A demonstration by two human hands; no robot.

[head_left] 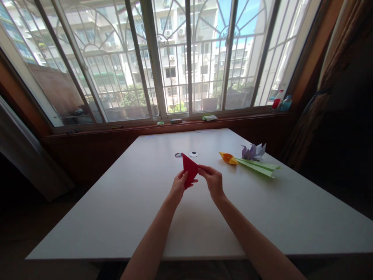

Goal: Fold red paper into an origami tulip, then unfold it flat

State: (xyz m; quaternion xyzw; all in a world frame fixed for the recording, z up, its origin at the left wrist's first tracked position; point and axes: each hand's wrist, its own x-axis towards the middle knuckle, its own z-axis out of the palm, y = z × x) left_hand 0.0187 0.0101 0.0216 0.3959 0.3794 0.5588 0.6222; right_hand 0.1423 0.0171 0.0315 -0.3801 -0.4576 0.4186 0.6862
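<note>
1. landmark: the white table (122, 202). all places below are given relative to it.
2. the red paper (189, 169), folded into a triangle, is held just above the middle of the table, not resting on it; its top point stands upward and away from the person.
3. left hand (178, 186): fingers closed narrow on the lower left edge of the red paper, thumb in front. judged as a support grip that keeps the sheet steady.
4. right hand (213, 179): fingertips pinched on the right corner of the paper. judged as the working pinch, placed where a corner or crease can be controlled.
5. held aloft rather than flat, probably so both faces can be reached and the edges checked in the window light.
6. look of the paper: plain red, matte, sharp straight edges, one clean apex; layering inside the fold cannot be told.
7. on the table's far right: an orange folded piece (229, 158), a green folded strip (258, 166) touching it, and a purple folded flower (253, 151) just behind. well apart from both hands.
8. two small round things (192, 154) lie on the table just beyond the paper; what they are is unclear.
</note>
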